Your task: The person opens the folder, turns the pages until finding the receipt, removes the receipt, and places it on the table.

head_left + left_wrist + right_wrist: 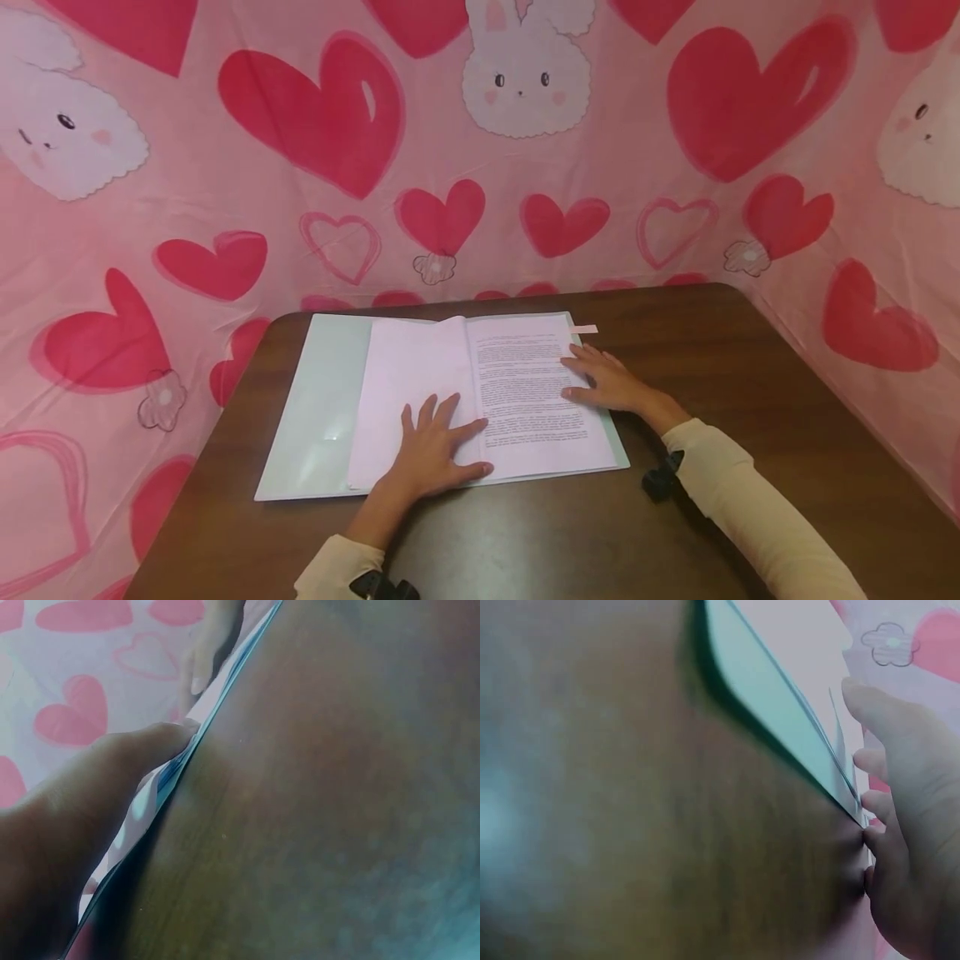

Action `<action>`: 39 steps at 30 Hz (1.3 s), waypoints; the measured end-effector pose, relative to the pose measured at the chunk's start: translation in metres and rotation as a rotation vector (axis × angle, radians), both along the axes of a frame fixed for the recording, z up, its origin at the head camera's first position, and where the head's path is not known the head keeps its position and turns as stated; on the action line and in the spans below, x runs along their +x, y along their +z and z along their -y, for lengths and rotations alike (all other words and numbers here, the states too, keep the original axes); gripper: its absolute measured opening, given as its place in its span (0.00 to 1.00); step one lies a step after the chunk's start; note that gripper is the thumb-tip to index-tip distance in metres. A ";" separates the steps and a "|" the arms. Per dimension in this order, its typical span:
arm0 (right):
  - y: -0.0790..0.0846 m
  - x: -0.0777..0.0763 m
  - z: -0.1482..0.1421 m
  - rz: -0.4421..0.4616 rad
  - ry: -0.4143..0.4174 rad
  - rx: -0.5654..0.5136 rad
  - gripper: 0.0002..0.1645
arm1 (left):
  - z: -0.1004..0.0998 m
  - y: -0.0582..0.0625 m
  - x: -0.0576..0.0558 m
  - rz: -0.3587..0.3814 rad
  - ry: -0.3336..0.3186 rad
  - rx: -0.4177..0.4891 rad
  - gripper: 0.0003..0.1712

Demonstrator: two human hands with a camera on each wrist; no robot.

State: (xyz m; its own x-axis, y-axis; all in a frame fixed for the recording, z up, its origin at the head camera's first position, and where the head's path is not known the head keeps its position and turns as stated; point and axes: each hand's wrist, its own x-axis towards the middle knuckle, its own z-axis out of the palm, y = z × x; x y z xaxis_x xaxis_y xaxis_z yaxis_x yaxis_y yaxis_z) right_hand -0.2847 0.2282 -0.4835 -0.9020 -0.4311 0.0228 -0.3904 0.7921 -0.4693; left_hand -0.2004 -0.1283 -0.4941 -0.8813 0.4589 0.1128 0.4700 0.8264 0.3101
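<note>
An open folder [326, 400] with a pale green cover lies flat on the table, white sheets inside it. Its left page [412, 358] looks blank, while the right page [525, 392] carries printed text. With fingers spread, my left hand [431, 454] rests on the lower part of the pages near the fold. My right hand [607, 379] lies at the right edge of the printed page, fingertips on the paper. In the right wrist view the right hand [907, 795] is beside the folder's edge, where a sheet stands slightly lifted.
A pale paper tab [583, 329] sticks out at the folder's upper right. The dark wooden table [750, 375] extends on both sides. Behind it hangs a pink cloth [450, 158] with hearts and rabbits. Each wrist wears a black camera strap [663, 475].
</note>
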 end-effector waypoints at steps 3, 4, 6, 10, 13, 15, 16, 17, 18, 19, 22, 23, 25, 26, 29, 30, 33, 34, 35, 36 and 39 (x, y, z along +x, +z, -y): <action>0.003 -0.007 0.002 -0.064 0.006 -0.004 0.39 | 0.001 -0.001 0.000 0.001 0.004 -0.005 0.44; 0.004 -0.010 0.002 -0.079 0.002 -0.006 0.37 | 0.001 -0.002 -0.001 0.001 0.004 -0.007 0.44; 0.005 -0.017 0.002 -0.103 -0.010 -0.022 0.33 | 0.000 -0.003 -0.001 -0.002 0.005 -0.008 0.44; 0.002 -0.035 -0.002 -0.160 -0.019 -0.065 0.26 | 0.000 -0.004 -0.003 -0.001 0.006 -0.018 0.44; 0.001 -0.046 -0.003 -0.194 -0.012 -0.089 0.21 | 0.000 -0.003 -0.004 0.000 0.006 -0.022 0.44; 0.002 -0.052 -0.002 -0.195 -0.014 -0.095 0.20 | 0.000 -0.003 -0.004 -0.003 0.004 -0.019 0.44; 0.003 -0.055 -0.002 -0.184 -0.023 -0.097 0.20 | 0.000 -0.003 -0.004 -0.003 0.002 -0.017 0.44; 0.004 -0.057 -0.002 -0.180 -0.027 -0.093 0.21 | 0.001 -0.003 -0.005 -0.004 0.001 -0.016 0.44; 0.004 -0.060 -0.002 -0.168 -0.036 -0.091 0.21 | 0.001 -0.003 -0.005 -0.004 0.000 -0.015 0.44; 0.005 -0.062 -0.002 -0.155 -0.045 -0.091 0.21 | 0.001 -0.003 -0.005 -0.002 0.000 -0.016 0.44; 0.006 -0.069 -0.001 -0.113 -0.072 -0.111 0.22 | 0.001 -0.004 -0.006 0.003 0.001 -0.020 0.44; 0.006 -0.072 -0.001 -0.105 -0.078 -0.119 0.22 | 0.001 -0.004 -0.006 0.004 0.002 -0.023 0.44; 0.006 -0.078 -0.001 -0.087 -0.092 -0.144 0.22 | 0.002 -0.004 -0.006 0.005 0.003 -0.025 0.44; 0.006 -0.081 0.000 -0.080 -0.098 -0.154 0.22 | 0.002 -0.004 -0.006 0.004 0.003 -0.025 0.44; 0.006 -0.090 0.001 -0.064 -0.125 -0.165 0.24 | 0.002 -0.003 -0.007 0.004 0.001 -0.024 0.44; 0.007 -0.093 0.001 -0.058 -0.133 -0.165 0.24 | 0.002 -0.003 -0.007 0.006 0.000 -0.020 0.44; 0.008 -0.101 0.002 -0.036 -0.159 -0.161 0.28 | 0.003 -0.002 -0.007 0.005 0.001 -0.010 0.44; 0.009 -0.104 0.002 -0.033 -0.160 -0.159 0.29 | 0.002 -0.002 -0.007 0.003 0.002 -0.009 0.44; 0.009 -0.106 0.002 -0.025 -0.160 -0.156 0.31 | 0.002 -0.002 -0.007 0.002 0.003 -0.009 0.44; 0.010 -0.107 0.002 -0.017 -0.164 -0.149 0.33 | 0.002 -0.002 -0.006 0.000 0.003 -0.007 0.43; 0.011 -0.111 0.004 0.003 -0.157 -0.091 0.43 | 0.001 -0.003 -0.005 0.005 0.005 -0.008 0.43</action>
